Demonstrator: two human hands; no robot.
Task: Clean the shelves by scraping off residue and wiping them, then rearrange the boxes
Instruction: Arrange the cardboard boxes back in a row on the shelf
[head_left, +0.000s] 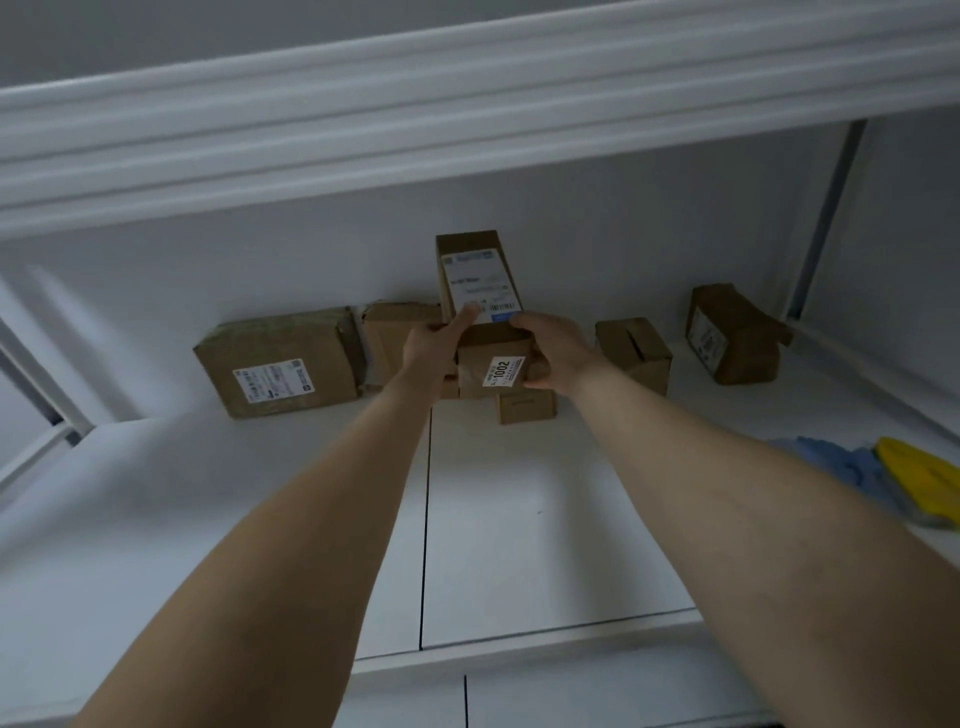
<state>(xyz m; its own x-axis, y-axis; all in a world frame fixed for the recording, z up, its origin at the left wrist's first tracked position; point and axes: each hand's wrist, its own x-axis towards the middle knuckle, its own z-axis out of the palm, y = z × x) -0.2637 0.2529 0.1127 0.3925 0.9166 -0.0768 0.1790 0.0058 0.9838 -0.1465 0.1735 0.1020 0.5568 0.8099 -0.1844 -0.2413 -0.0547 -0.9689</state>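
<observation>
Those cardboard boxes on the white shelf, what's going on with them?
A person reaches into the shelf with both arms. The left hand and right hand grip a labelled box in the middle. A large box sits to its left, two smaller boxes to its right. A blue cloth and a yellow object lie at the shelf's right edge.

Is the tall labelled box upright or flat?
Upright: the tall box stands on end above the 1002 box, label facing out.
</observation>
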